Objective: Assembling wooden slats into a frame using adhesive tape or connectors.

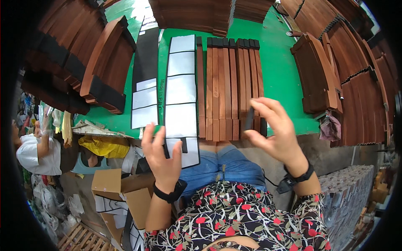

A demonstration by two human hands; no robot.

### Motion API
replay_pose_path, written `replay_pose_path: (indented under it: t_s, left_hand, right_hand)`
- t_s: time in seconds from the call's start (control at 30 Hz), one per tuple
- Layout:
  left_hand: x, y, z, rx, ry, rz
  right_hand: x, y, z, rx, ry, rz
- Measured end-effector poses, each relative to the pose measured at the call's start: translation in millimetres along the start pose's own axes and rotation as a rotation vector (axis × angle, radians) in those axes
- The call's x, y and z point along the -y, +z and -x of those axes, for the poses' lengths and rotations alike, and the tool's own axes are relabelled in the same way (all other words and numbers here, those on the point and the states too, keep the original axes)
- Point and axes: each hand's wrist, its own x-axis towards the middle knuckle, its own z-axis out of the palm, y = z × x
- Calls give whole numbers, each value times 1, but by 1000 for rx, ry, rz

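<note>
My right hand [274, 131] pinches a small black strip [249, 119] between thumb and forefinger, over the near ends of the wooden slats. These reddish-brown slats [222, 88] lie side by side in front of me, with black caps on their far ends. My left hand [162, 157] has its fingers spread at the near end of a long white-backed sheet [181, 90], which is crossed by black lines. Next to that thumb, a small black rectangle [184, 145] shows on the sheet. Whether the left fingertips touch the sheet, I cannot tell.
A second black-and-white sheet [145, 88] lies left of the first on the green table [276, 71]. Stacked brown wooden panels [106, 67] stand at the left, more [314, 73] at the right. An opened cardboard box [138, 209] is below left. Another person [39, 154] sits at far left.
</note>
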Motion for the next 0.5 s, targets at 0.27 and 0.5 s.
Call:
replay_pose_path:
  t_s: [0.27,0.5]
  left_hand:
    - [-95,44,-44,539,318,171]
    - [-109,84,-41,493,298,83]
  right_hand:
    - [-19,-27,41,182,151,80]
    - [-23,-28,34,229,127,133]
